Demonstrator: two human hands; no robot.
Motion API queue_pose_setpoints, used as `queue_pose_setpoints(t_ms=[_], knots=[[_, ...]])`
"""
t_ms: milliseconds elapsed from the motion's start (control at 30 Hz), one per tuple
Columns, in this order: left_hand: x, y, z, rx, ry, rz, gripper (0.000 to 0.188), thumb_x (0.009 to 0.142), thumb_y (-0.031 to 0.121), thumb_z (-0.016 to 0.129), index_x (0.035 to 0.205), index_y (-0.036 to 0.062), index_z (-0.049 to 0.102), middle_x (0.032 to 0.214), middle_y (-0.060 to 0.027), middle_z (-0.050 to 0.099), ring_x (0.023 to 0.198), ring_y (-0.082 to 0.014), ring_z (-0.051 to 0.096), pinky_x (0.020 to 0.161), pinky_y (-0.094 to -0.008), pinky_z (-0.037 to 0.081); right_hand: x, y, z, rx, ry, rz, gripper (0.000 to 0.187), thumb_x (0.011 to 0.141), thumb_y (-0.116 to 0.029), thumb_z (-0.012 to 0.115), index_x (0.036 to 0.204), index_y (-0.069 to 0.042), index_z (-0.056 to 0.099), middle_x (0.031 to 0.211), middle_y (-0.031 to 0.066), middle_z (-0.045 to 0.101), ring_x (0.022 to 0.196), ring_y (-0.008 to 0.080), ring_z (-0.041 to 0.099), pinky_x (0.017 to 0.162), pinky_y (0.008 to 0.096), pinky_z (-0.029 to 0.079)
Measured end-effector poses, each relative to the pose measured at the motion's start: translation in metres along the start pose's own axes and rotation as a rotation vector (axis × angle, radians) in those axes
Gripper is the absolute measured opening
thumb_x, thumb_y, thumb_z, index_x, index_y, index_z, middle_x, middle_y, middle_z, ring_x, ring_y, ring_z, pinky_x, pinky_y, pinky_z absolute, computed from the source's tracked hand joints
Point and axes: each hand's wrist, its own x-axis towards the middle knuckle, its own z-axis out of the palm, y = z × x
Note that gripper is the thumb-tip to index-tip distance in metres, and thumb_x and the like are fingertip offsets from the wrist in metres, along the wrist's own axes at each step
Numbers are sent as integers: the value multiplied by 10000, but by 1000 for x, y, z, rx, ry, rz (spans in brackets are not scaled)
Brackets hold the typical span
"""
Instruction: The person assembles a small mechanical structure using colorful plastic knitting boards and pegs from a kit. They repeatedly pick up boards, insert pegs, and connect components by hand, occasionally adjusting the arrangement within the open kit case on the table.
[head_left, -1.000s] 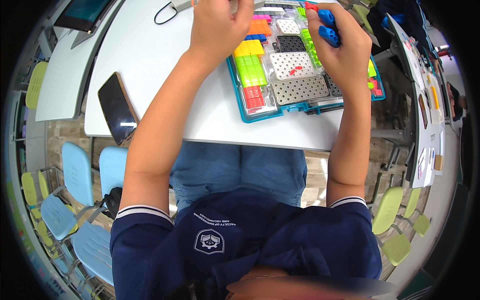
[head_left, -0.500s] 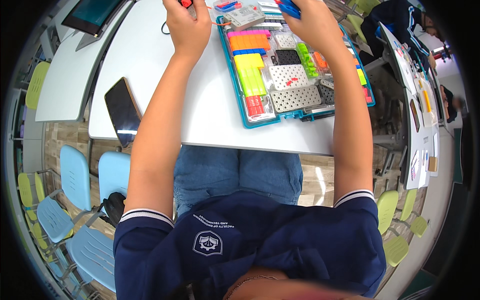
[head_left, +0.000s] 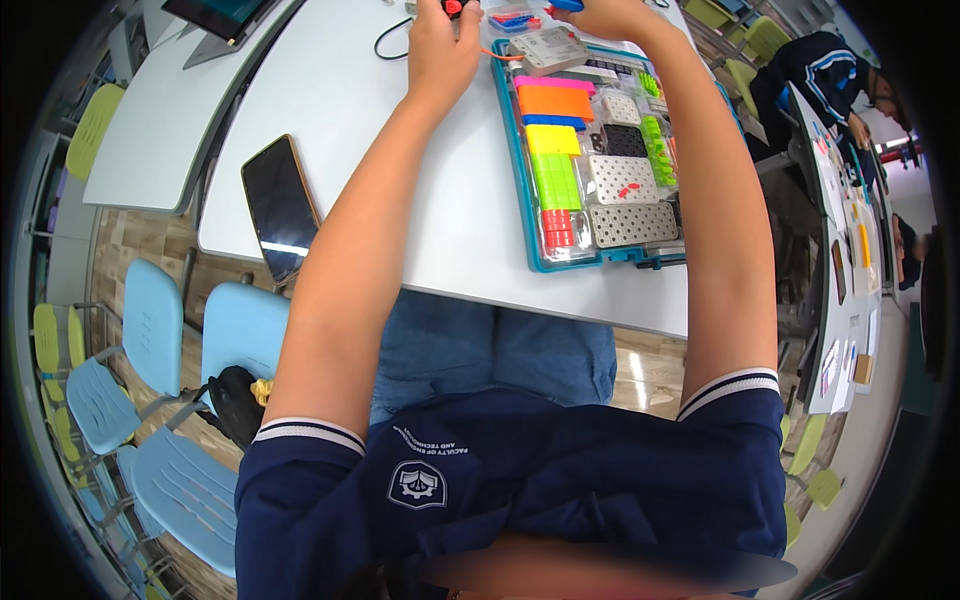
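Note:
At the far top edge, my left hand [head_left: 445, 55] is closed round a small red and black piece [head_left: 455, 8], partly cut off by the picture's edge. My right hand [head_left: 605, 18] grips a blue tool [head_left: 568, 5] whose far end is out of view. Below and between the hands, a grey box-shaped module [head_left: 550, 50] with an orange wire rests at the top of a teal-rimmed parts case [head_left: 530, 235]. Inside the case lie orange strips [head_left: 555, 101], yellow, green and red pieces, and perforated grey plates [head_left: 633, 225]. My right forearm hides the case's right part.
A black phone [head_left: 280, 205] lies on the white table [head_left: 440, 230], left of my left forearm. A black cable [head_left: 378, 45] loops near my left hand. A laptop [head_left: 225, 20] stands far left. Blue chairs [head_left: 152, 325] are at left; another person [head_left: 825, 75] works at right.
My right hand has moved away from me and left, nearer my left hand, still with the blue tool. The whole view has shifted, so the case and phone appear farther right.

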Motion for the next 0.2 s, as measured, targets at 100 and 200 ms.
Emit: queue_pose_setpoints(t_ms=[100,200], knots=[[2,-10,4,-120,-13,-97,272,1025,111,600,1229,-11,467,929,-178,660,855,-327,726,719,-411,543,0,3,2,-15,-28,59,283,799,-176,674,1033,-31,737,984,267,723,951,423,697,836,481,544],[2,-17,5,-150,-30,-203,285,1018,141,622,1221,6,475,942,-175,667,977,-326,733,736,-405,545,-3,2,2,3,-84,117,306,820,-209,691,1071,-38,737,1013,270,725,964,419,700,859,483,543]])
